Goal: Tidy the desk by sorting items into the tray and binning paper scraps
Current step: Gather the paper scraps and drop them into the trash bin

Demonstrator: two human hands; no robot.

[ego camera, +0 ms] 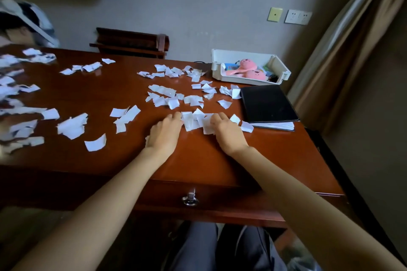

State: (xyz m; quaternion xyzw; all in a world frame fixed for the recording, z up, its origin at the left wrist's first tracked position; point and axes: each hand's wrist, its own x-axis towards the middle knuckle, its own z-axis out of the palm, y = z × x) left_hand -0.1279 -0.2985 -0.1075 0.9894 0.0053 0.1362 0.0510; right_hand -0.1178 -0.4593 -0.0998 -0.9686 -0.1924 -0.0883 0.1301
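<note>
Palm down on the desk [198,160], near the front edge and right of its middle: left hand [164,132] and right hand [229,133], with a small heap of scraps [197,120] between them. Left hand: fingers loosely bent, tips touching the heap's left side; pinching or only pushing, cannot tell. Right hand: fingers curled over the heap's right side, gripping paper. More scraps strewn over the middle and out to the left edge. At the back right corner, tray [284,72] holding pink toys [253,73]. Just before it, by the right edge, black folder [267,103].
</note>
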